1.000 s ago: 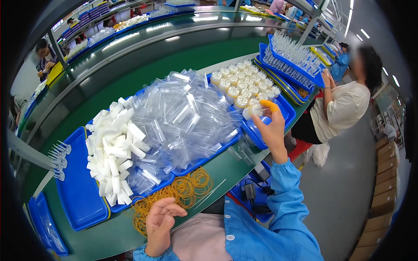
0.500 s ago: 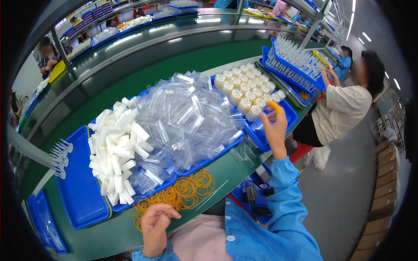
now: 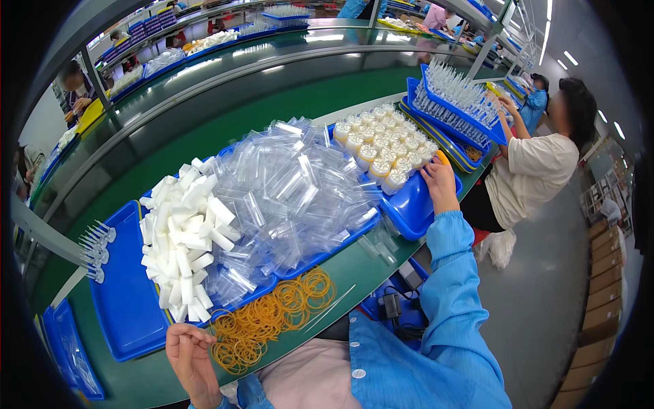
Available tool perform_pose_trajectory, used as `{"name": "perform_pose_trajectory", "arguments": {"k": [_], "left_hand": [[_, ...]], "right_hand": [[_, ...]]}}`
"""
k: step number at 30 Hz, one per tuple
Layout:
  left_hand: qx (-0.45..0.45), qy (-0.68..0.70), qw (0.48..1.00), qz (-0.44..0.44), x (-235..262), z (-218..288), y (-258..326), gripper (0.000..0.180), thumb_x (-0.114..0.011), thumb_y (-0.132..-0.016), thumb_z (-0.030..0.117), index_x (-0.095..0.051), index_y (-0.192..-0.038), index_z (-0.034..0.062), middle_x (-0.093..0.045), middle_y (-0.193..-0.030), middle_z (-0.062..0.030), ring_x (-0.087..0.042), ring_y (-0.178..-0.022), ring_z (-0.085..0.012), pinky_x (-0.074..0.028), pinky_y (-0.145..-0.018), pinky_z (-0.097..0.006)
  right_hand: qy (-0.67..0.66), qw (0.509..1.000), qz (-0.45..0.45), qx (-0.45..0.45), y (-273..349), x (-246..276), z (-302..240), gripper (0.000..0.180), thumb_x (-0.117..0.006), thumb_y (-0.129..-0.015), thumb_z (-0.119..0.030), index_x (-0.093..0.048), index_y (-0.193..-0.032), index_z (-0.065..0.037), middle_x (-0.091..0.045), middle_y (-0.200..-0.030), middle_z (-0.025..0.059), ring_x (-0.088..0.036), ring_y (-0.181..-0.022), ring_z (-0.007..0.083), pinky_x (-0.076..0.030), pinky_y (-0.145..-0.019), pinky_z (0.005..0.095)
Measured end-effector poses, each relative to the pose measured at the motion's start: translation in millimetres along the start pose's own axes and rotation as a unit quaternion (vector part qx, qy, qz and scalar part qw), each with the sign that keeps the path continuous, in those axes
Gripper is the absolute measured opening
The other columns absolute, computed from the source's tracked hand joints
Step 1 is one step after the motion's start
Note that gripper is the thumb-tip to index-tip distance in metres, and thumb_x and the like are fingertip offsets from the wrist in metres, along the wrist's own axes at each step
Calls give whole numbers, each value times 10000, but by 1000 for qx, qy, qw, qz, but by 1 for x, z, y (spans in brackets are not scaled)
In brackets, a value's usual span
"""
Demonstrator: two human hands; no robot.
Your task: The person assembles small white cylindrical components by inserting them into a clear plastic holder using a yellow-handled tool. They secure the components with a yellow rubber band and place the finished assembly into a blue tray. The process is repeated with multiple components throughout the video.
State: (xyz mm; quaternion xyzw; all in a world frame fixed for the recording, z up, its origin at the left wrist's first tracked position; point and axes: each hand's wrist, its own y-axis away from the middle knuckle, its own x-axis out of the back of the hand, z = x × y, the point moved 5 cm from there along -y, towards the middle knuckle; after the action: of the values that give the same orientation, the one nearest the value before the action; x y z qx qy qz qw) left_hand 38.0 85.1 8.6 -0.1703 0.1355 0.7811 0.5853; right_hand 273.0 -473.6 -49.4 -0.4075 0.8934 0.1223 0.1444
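Note:
My right hand (image 3: 439,183) reaches out to the right, its fingers resting on the blue tray (image 3: 415,211) next to the rows of small round white-and-yellow bundles (image 3: 381,146); an orange cot covers one fingertip. My left hand (image 3: 191,358) lies at the near table edge, fingers loosely curled, touching the heap of yellow rubber bands (image 3: 272,317). Behind the bands a blue tray holds a big pile of clear plastic sleeves (image 3: 293,187) and a stack of white foam blocks (image 3: 180,242). Whether the right hand holds a bundle I cannot tell.
An empty blue tray (image 3: 122,300) sits left of the foam. A green conveyor belt (image 3: 204,116) runs behind the trays. A seated person in a beige top (image 3: 538,170) works at blue racks of clear tubes (image 3: 456,95) to the right. More workers sit across the line.
My right hand has dropped from a raised position down onto the blue tray by the white bundles. My left hand has slid a little toward the rubber bands.

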Motion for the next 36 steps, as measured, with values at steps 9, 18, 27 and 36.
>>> {"name": "perform_pose_trajectory", "arguments": {"k": [9, 18, 27, 36], "left_hand": [[-124, -149, 971, 138, 74, 20, -33, 289, -510, -923, 161, -490, -1168, 8, -536, -866, -26, -509, -775, -106, -418, -751, -239], [-216, -755, 619, 36, 179, 51, -140, 382, -531, -860, 68, -486, -1239, 51, -545, -1156, -142, -510, -1093, -280, -381, -957, -355], [-197, -785, 569, 146, 213, 64, -218, 452, -600, -828, 181, -458, -1253, 119, -541, -1165, -170, -538, -1038, -364, -447, -852, -426], [-255, -800, 523, 148, 196, 104, -200, 255, -559, -862, 133, -541, -1112, 91, -564, -994, -121, -603, -834, -279, -500, -688, -366]], "right_hand": [[50, 988, 29, 141, 62, 3, -23, 435, -505, -836, 9, -451, -1265, -45, -467, -1227, 104, -488, -1073, 191, -486, -811, 327], [64, 925, -231, 294, 217, -112, -94, 401, -521, -887, -67, -434, -1270, 14, -521, -1178, 117, -511, -1059, 175, -415, -918, 324], [108, 837, -443, 301, 322, -137, -78, 402, -571, -807, -45, -480, -1190, 40, -562, -1079, 160, -559, -967, 231, -429, -871, 347], [286, 705, -529, 376, 362, -199, -34, 230, -684, -713, -41, -607, -929, -29, -598, -958, 108, -579, -858, 264, -459, -743, 346]]}}
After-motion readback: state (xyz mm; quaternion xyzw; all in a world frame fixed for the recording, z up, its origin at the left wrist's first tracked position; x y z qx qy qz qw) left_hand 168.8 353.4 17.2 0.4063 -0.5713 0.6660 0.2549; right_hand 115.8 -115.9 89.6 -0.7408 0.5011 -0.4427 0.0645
